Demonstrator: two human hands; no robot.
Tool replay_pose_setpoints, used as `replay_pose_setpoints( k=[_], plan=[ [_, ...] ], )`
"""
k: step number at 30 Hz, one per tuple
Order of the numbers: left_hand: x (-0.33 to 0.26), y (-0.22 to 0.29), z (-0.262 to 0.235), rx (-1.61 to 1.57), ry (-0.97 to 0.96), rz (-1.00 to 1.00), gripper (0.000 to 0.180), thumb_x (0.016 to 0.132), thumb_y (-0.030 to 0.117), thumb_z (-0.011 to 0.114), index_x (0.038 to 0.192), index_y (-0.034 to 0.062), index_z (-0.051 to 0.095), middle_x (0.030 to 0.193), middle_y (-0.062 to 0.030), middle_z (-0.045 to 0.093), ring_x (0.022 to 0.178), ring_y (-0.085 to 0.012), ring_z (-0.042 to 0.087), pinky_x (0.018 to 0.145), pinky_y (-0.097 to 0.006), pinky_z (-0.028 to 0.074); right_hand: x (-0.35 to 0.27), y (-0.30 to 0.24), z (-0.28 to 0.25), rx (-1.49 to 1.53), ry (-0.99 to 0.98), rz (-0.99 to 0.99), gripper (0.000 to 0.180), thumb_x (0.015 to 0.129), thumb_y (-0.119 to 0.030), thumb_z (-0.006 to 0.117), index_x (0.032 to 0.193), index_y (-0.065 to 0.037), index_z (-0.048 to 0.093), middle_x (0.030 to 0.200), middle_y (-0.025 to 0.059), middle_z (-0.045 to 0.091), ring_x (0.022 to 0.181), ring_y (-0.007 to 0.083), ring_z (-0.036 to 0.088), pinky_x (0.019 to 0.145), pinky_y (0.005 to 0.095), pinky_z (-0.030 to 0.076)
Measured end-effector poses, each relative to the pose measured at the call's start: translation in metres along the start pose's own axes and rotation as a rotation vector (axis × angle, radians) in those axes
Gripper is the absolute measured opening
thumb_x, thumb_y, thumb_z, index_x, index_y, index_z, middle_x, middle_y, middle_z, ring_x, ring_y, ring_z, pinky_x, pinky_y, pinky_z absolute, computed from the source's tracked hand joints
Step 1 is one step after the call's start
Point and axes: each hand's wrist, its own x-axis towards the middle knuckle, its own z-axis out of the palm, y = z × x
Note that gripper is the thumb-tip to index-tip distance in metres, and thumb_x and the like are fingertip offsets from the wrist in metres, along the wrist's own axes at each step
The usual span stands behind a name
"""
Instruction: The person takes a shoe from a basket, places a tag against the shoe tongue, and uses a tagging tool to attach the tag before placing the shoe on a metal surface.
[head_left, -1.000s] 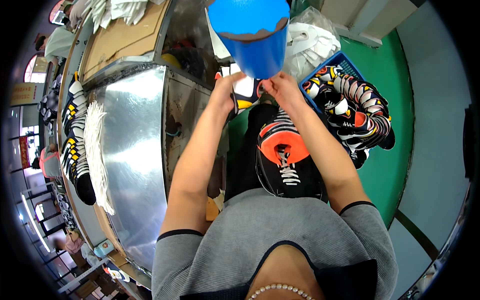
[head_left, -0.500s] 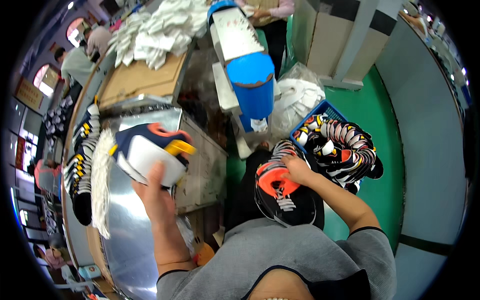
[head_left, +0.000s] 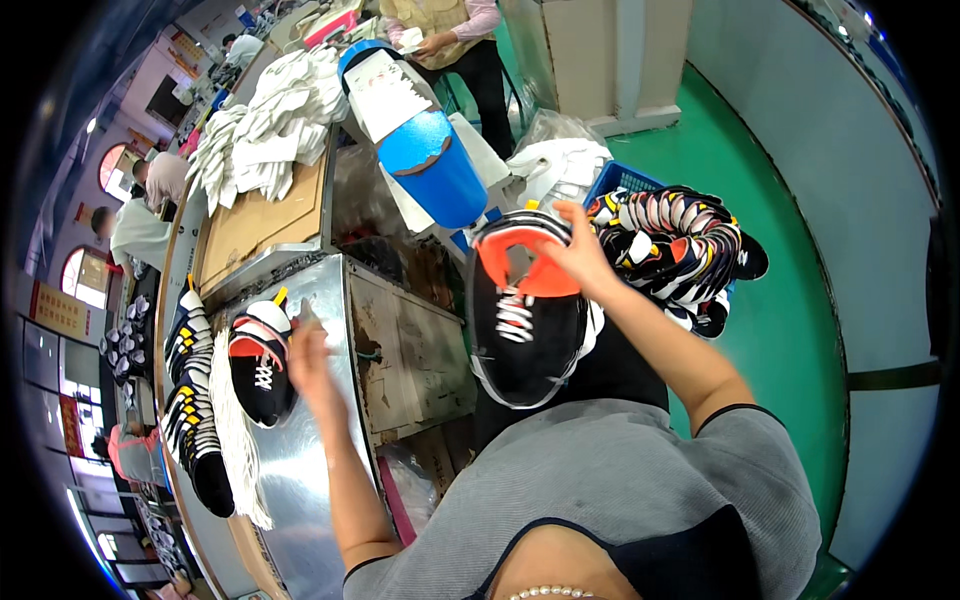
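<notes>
My right hand (head_left: 580,252) grips the collar of a black shoe upper (head_left: 527,350) with orange-red lining and white lacing, raised above my lap. More pale-edged pieces show along its right side. On the shiny metal worktop (head_left: 310,470) lies another black shoe upper (head_left: 266,385), with white lacing, a white heel and a yellow tab. Beside it my left hand (head_left: 313,368) is smeared by motion, so its fingers are unclear. A bundle of white laces (head_left: 236,440) lies to that upper's left.
Stacked shoe uppers (head_left: 190,400) line the worktop's left edge. A blue machine (head_left: 440,175) stands ahead, near a pile of white pieces (head_left: 275,125). At right, a blue basket (head_left: 625,178) holds many nested uppers (head_left: 680,245). A co-worker's hand (head_left: 432,45) shows beyond the machine.
The upper from my left hand now lies on the worktop, and that hand is beside it. My right hand has lifted the orange-lined upper off my lap. The view has shifted.
</notes>
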Motion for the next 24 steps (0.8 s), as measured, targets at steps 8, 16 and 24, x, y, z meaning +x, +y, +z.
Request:
replay_pose_setpoints(
  k=[8, 16, 24],
  plan=[
    [-0.048, 0.072, 0.09, -0.266, -0.592, -0.068, 0.037, 0.099, 0.021, 0.043, 0.121, -0.007, 0.05, 0.119, -0.0169, 0.055, 0.109, -0.0214, 0.054, 0.097, -0.034, 0.041, -0.037, 0.019, 0.067, 0.225, -0.163, 0.161, 0.048, 0.078, -0.012, 0.062, 0.121, 0.0, 0.046, 0.117, 0.02, 0.056, 0.11, 0.0299, 0.055, 0.094, 0.035, 0.041],
    [-0.021, 0.112, 0.045, -0.396, -0.934, -0.28, 0.061, 0.098, 0.04, 0.041, 0.136, -0.0058, 0.033, 0.145, -0.0199, 0.031, 0.135, -0.0304, 0.03, 0.106, -0.046, 0.031, -0.027, -0.054, 0.081, 0.299, -0.185, -0.142, 0.049, 0.071, -0.004, 0.063, 0.117, -0.001, 0.046, 0.117, 0.0183, 0.047, 0.113, 0.0344, 0.046, 0.096, 0.0377, 0.037],
    [-0.016, 0.0, 0.083, -0.715, -0.283, -0.657, 0.043, 0.095, 0.037, 0.048, 0.119, 0.0015, 0.051, 0.108, -0.0075, 0.061, 0.095, -0.0207, 0.061, 0.085, -0.035, 0.048, -0.067, -0.064, 0.118, 0.476, -0.462, -0.208, 0.069, 0.078, -0.016, 0.071, 0.133, -0.006, 0.03, 0.13, 0.015, 0.035, 0.121, 0.0288, 0.04, 0.1, 0.0381, 0.038]
  ],
)
